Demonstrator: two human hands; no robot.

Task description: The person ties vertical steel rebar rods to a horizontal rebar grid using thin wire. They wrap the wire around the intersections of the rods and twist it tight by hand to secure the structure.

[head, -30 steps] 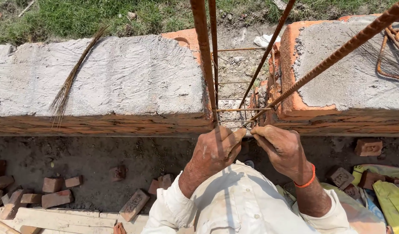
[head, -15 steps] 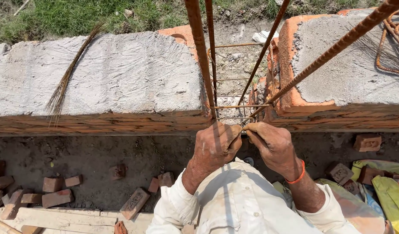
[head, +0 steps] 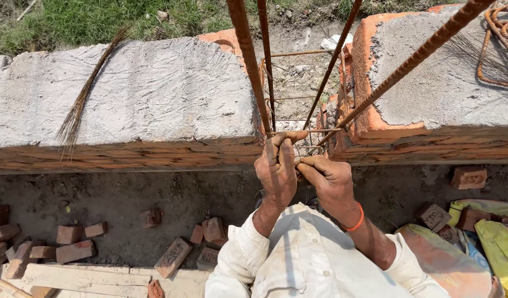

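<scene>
Outdoor building site here, with a mortar-topped brick wall (head: 127, 94) running across, a gap in it, grass behind and loose bricks (head: 72, 251) lying on the dirt below. Rusty steel bars (head: 248, 60) are rising out of that gap with thin wire ties (head: 298, 131) looping around them. The left hand (head: 277, 168) is curling its fingers over the nearest tie right beside a bar, and the right hand (head: 328, 182) is pinching something thin just below it, too small to make out. Looks like the tying step is underway; tightening it would need a firm twist while keeping the tie level.
</scene>
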